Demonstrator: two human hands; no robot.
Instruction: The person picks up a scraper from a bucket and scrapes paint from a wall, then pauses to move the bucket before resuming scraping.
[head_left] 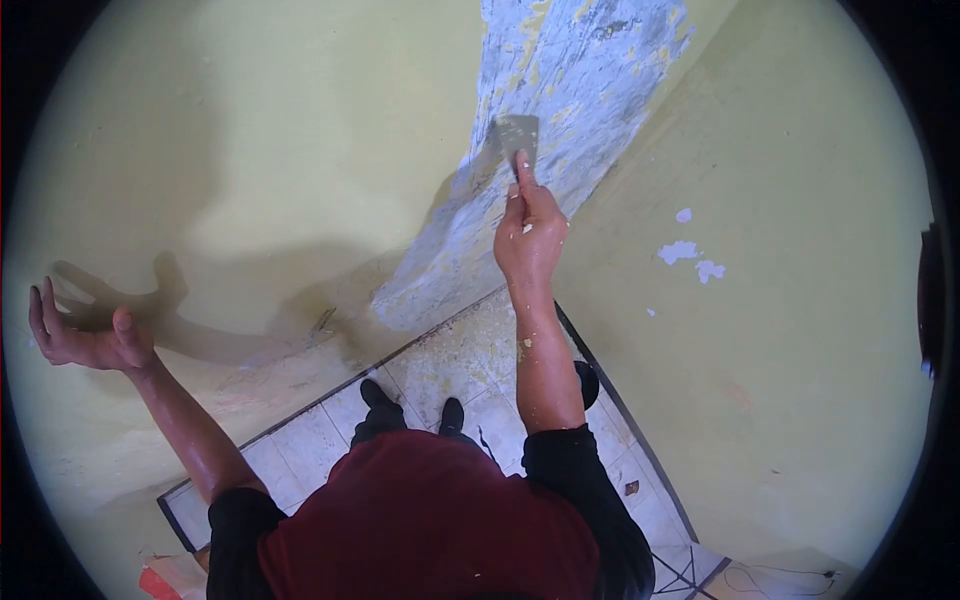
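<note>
The right hand [530, 235] is clamped round the scraper [517, 132], a finger stretched along it, and the blade lies over the bare patch [590, 75] on the left wall [330, 110]. Pushed too steeply, I'd say, that blade could gouge the wall or skid off, the finger so near it. The left hand [95, 342], fingers apart, holds nothing; I can't tell if it touches the wall. Flakes [455, 335] litter the floor [300, 437] just beyond the shoes [377, 394], so a foot might slip.
</note>
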